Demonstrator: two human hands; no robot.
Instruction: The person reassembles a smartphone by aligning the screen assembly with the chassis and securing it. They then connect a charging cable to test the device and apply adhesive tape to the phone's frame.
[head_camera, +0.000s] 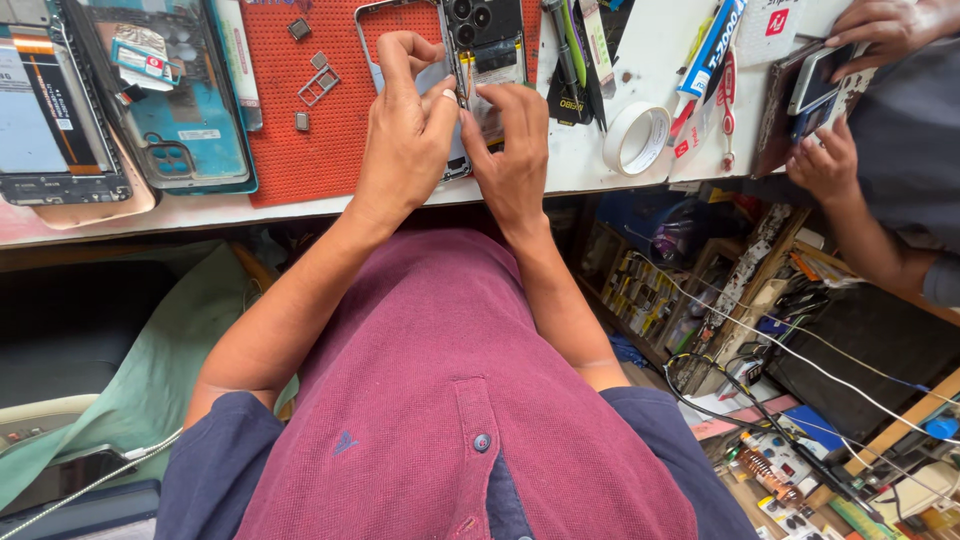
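Left hand and right hand both pinch opened black smartphone with bare frame, steadying it on red perforated mat near front edge of white surface.

left hand curled, right hand fingers pressing down

Bright orange dotted mat on a white tabletop, teal phone shell, maroon shirt with navy sleeves, white tape roll.
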